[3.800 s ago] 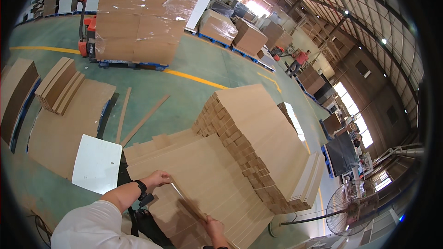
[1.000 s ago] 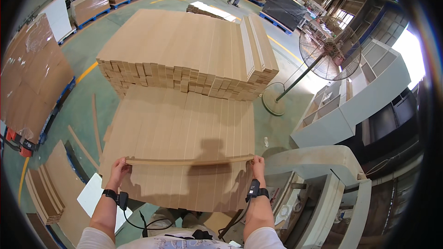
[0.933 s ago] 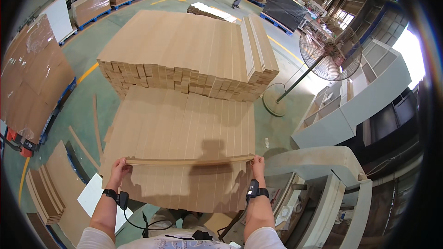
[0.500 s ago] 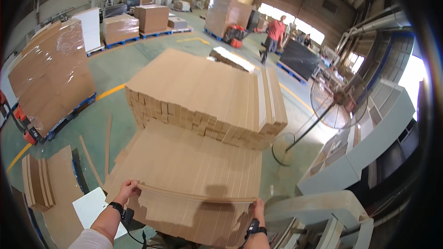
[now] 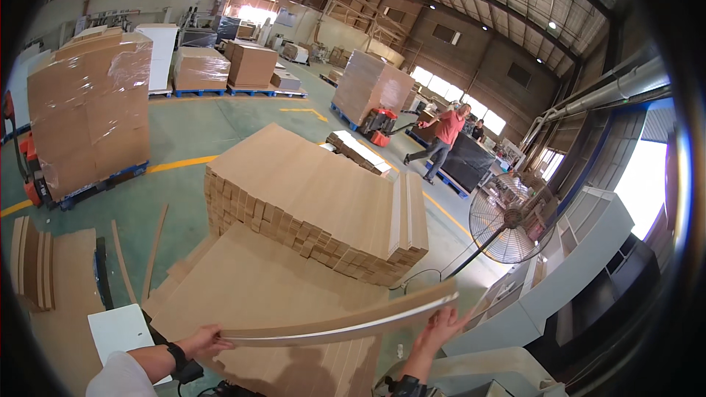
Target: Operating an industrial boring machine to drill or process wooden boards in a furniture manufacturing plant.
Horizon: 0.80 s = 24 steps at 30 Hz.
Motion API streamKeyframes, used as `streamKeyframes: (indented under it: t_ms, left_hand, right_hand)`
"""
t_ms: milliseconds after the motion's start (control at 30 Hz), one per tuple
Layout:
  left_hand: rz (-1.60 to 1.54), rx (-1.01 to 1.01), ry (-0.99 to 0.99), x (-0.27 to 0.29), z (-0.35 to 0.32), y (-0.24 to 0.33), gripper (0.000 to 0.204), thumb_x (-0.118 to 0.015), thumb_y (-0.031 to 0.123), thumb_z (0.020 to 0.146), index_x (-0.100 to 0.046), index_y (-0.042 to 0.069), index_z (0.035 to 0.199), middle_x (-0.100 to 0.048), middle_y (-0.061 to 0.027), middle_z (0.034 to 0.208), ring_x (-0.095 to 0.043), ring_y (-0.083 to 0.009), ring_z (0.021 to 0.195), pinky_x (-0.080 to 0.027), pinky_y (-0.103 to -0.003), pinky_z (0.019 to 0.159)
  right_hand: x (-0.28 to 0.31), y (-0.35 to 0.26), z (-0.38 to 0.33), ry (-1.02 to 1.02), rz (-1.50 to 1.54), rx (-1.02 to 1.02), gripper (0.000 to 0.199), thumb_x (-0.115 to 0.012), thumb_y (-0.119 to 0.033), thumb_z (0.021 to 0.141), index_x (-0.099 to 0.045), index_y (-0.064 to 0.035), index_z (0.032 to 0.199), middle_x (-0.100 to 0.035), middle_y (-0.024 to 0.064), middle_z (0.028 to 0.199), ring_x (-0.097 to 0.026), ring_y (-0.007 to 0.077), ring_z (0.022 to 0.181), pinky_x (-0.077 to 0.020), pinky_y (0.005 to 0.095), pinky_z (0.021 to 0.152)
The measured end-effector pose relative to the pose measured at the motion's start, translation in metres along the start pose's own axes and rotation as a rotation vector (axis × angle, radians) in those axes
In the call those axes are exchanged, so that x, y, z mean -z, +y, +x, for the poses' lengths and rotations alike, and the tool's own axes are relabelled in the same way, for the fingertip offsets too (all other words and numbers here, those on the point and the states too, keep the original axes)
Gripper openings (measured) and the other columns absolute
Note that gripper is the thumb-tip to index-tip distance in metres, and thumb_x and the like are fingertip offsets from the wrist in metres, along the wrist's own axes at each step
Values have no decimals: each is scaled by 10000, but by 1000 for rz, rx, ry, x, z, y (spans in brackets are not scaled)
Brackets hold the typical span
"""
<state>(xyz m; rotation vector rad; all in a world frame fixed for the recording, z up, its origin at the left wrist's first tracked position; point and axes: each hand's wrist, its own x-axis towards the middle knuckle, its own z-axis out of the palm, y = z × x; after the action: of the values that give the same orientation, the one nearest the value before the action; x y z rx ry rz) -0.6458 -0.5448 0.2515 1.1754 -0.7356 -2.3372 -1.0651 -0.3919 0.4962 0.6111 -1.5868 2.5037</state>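
Note:
A long narrow brown board strip (image 5: 346, 327) with a white edge is raised in front of me, its right end higher than its left. My left hand (image 5: 206, 340) is closed on the left end. At the other end my right hand (image 5: 441, 323) holds the strip from below, some fingers against it and one sticking out. Under it lies a low layer of brown strips (image 5: 279, 272) set side by side. Beyond that layer rises a taller stack of similar strips (image 5: 309, 184), with a few white-edged ones on its right side.
A standing fan (image 5: 511, 220) and pale cabinet parts (image 5: 573, 265) are on the right. Wrapped pallet loads (image 5: 92, 110) stand at left. Further back, a person in a red shirt (image 5: 447, 131) pulls a red pallet jack (image 5: 380, 125). Loose strips (image 5: 154, 250) lie on the floor.
The strip has come up off the low layer, its right end lifted most, and its white edge now shows. My view has tilted up. The person in red has turned and reached the pallet jack.

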Motion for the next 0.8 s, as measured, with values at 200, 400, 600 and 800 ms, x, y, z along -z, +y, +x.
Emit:
streamKeyframes:
  t_ms: [200, 400, 600, 800]
  left_hand:
    - [607, 372, -505, -54, 9, -26, 488, -442, 323, 901, -379, 2, 1263, -475, -149, 1202, -446, -251, 1126, -378, -369, 936]
    - [365, -540, -695, -173, 20, 112, 397, -363, 383, 920, -496, 64, 1116, -514, -3, 987, -473, -101, 929, -379, -274, 846]
    - [-84, -915, -563, -281, -149, 189, 352, -395, 350, 914, -503, 19, 965, -572, -97, 910, -588, -182, 789, -504, -331, 677]
    - [-236, -875, -577, -270, -163, 179, 453, -370, 429, 901, -529, 7, 929, -588, -90, 818, -592, -173, 694, -513, -311, 631]
  right_hand:
    - [-44, -24, -78, -352, 150, -255, 417, -566, -19, 797, -381, 9, 1170, -549, 78, 965, -549, 166, 841, -475, 295, 733]
    - [-77, -55, -120, -969, 1, -438, 308, -587, -15, 784, -454, 3, 1060, -589, 54, 809, -569, 123, 629, -484, 245, 546]
    - [-57, -75, -129, -1035, -250, -99, 229, -568, -40, 790, -489, 26, 995, -599, 64, 748, -565, 105, 606, -469, 231, 539]
    - [-53, -97, -142, -1006, -313, -102, 179, -550, -45, 780, -514, 38, 934, -589, 58, 640, -558, 100, 550, -457, 228, 515]
